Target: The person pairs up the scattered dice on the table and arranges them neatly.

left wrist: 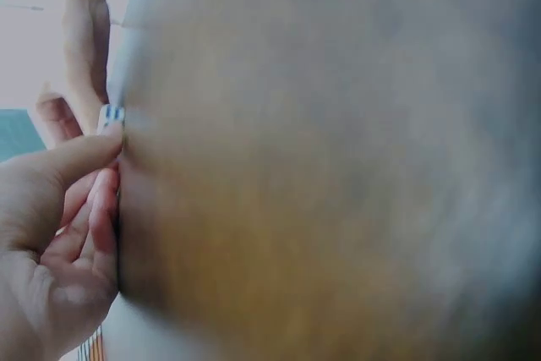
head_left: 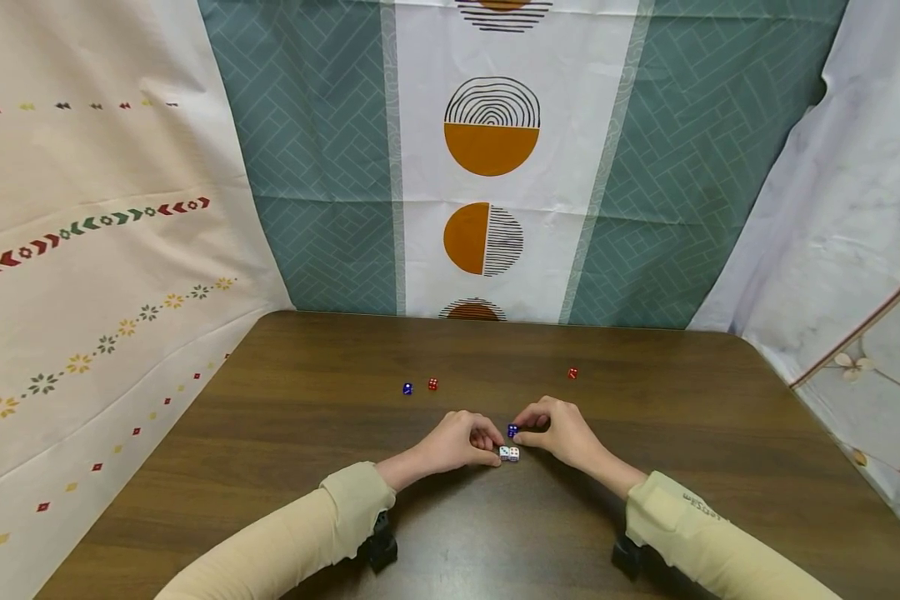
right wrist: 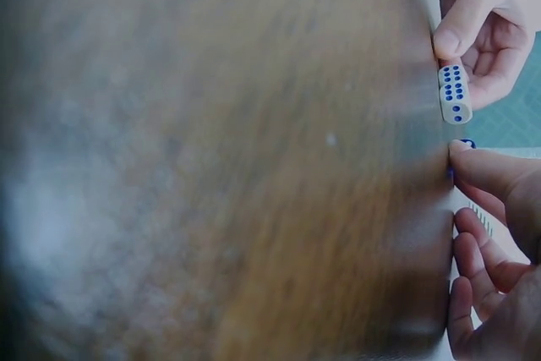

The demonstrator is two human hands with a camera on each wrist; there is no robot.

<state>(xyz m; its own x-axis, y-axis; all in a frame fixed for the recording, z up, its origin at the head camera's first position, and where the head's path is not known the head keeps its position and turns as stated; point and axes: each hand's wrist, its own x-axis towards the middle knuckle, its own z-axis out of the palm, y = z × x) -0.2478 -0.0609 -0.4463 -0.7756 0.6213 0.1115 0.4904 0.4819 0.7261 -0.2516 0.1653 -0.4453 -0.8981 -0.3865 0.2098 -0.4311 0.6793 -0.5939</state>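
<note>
a teal and white cloth (head_left: 330,125) hangs behind a brown wooden table (head_left: 307,367); a cream patterned cloth (head_left: 105,333) hangs at the left. two pale yellow sleeves (head_left: 270,542) extend over the tabletop. the left hand (head_left: 457,440), fingers narrowed and bent, holds the left end of a touching pair of white dice (head_left: 508,453), its thumb and fingertips about that end. the right hand (head_left: 567,433) pinches a dark blue die (head_left: 512,430) between thumb and fingertip, just beyond the white pair. farther back on the table, a second blue die (head_left: 407,388) lies near a red die (head_left: 432,384); another red die (head_left: 573,373) lies well apart, to the right.
</note>
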